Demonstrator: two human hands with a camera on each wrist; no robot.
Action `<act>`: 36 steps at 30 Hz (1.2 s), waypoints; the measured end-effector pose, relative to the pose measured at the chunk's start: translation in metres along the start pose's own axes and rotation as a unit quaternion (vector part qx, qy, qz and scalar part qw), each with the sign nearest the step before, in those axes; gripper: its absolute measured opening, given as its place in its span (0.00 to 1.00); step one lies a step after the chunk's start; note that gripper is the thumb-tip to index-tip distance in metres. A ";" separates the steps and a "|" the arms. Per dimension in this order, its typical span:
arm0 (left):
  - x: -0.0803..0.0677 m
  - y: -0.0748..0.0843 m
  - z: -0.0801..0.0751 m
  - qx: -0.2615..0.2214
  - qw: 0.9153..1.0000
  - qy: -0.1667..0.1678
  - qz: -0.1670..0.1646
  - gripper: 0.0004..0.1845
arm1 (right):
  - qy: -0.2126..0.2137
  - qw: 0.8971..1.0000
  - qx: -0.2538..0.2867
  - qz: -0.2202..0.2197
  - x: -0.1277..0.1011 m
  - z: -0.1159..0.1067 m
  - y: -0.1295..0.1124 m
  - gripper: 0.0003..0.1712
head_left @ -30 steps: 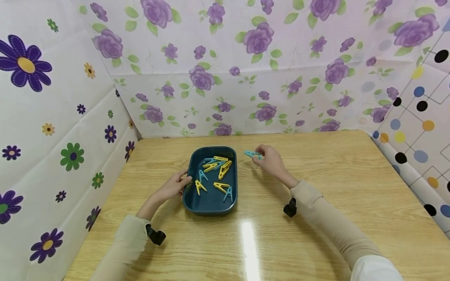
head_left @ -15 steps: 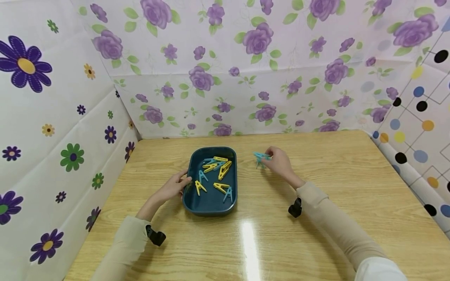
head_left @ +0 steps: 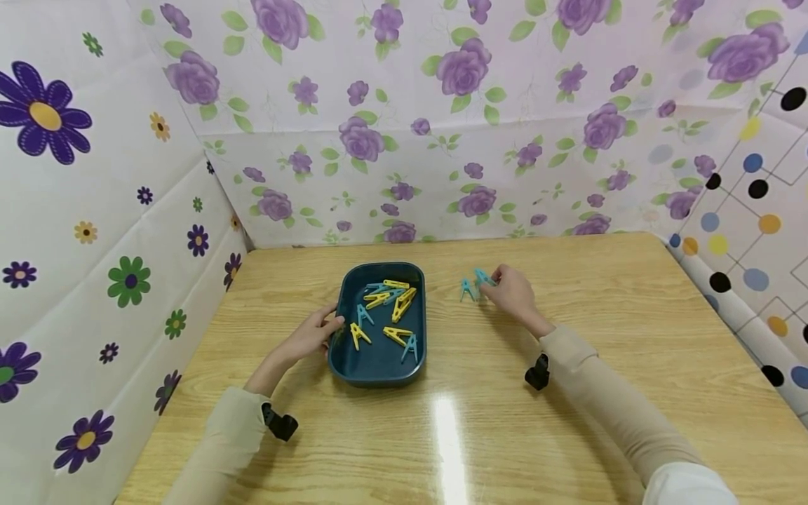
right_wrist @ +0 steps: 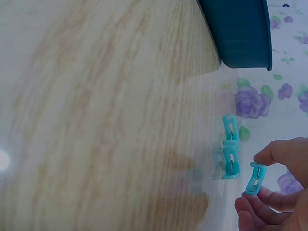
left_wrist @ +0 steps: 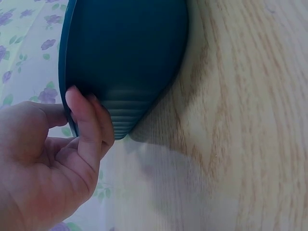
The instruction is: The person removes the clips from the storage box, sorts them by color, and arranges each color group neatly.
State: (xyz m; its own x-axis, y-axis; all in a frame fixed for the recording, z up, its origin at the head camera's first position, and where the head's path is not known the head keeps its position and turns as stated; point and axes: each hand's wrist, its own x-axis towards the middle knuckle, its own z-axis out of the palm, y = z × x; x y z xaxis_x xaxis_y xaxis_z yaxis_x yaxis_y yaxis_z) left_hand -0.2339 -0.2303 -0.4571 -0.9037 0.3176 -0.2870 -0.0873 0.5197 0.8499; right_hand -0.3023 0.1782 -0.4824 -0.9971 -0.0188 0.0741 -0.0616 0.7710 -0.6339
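Note:
A dark teal plastic tub stands on the table with several yellow and blue clothespins inside, among them a yellow clothespin near its left wall. My left hand grips the tub's left side, the thumb over the rim. In the left wrist view the fingers bend against the outer wall. To the right of the tub, a blue clothespin stands on its spread legs. Just beyond it, my right hand pinches another blue clothespin between thumb and fingertips.
The wooden table reaches a flowered cloth wall at the back. Patterned cloth also hangs at the left and right sides. Each wrist carries a small black camera, such as the left wrist camera.
My right hand has moved to the right, leaving one blue clothespin standing on the table while it still pinches another. The left hand and the tub have stayed in place.

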 end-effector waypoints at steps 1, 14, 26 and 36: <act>0.000 0.000 0.000 0.001 1.000 0.001 -0.001 0.30 | -0.001 1.000 -0.001 0.003 0.000 0.000 0.000 0.16; -0.001 0.003 0.001 -0.001 1.000 0.000 -0.004 0.30 | 0.001 1.000 -0.007 0.022 -0.004 -0.006 0.007 0.32; -0.001 0.000 0.002 0.000 1.000 0.004 -0.008 0.30 | -0.024 0.998 -0.030 0.046 -0.006 -0.007 0.010 0.34; -0.001 0.002 0.000 -0.001 1.000 0.002 0.000 0.31 | -0.028 0.998 -0.035 0.053 -0.007 -0.009 0.008 0.33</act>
State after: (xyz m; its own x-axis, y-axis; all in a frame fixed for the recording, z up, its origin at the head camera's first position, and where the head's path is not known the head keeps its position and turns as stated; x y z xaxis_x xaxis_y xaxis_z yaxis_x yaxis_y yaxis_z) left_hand -0.2328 -0.2295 -0.4556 -0.9055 0.3142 -0.2851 -0.0885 0.5174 0.8512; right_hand -0.2951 0.1904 -0.4813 -0.9989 0.0321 -0.0347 0.0463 0.8134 -0.5799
